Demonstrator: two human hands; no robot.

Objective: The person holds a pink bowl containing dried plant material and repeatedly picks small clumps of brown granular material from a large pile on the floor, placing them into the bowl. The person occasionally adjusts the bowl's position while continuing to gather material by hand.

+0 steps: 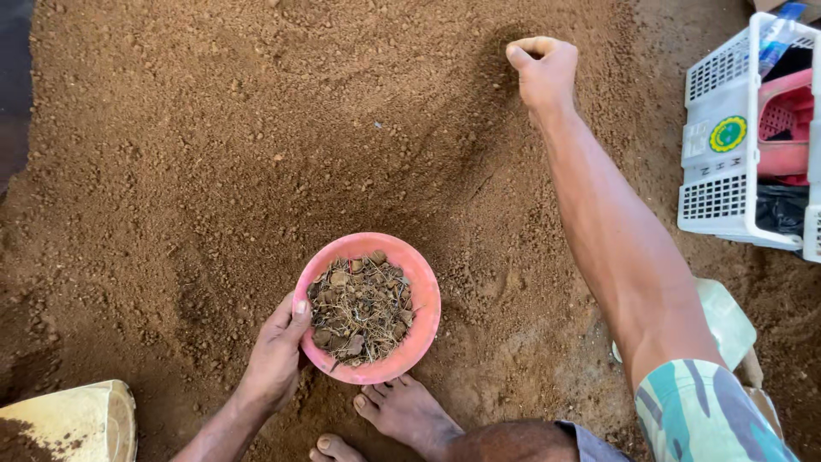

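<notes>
A wide bed of loose reddish-brown soil (pixel 256 145) fills almost the whole view, clumped and scuffed, with a shallow furrow running from the centre towards 1 o'clock. Across it, from the 5 o'clock corner towards 1 o'clock, the right arm is stretched out nearly straight, its camouflage-patterned sleeve (pixel 701 411) seen at the lower edge; the right hand (pixel 544 70) is curled into a loose fist at the far end, knuckles down against the soil, and whether anything is pinched inside cannot be told. At 3 o'clock a white plastic crate (pixel 718 162) with latticed walls is seen at the frame edge, with a pink basket (pixel 785 120) and dark items packed inside it. At 7 o'clock the pale rim of a sack (pixel 85 419) partly filled with soil is cut off by the corner. Just below the centre, towards 6 o'clock, a pink bowl (pixel 419 282) is rested on the ground, filled with dry roots, twigs and small brownish husks (pixel 361 310). Its left rim is gripped by the left hand (pixel 275 355), thumb laid over the edge and fingers tucked beneath. A bare foot (pixel 409 412) is planted just beside the bowl at 6 o'clock, toes nearly touching its lower rim.
</notes>
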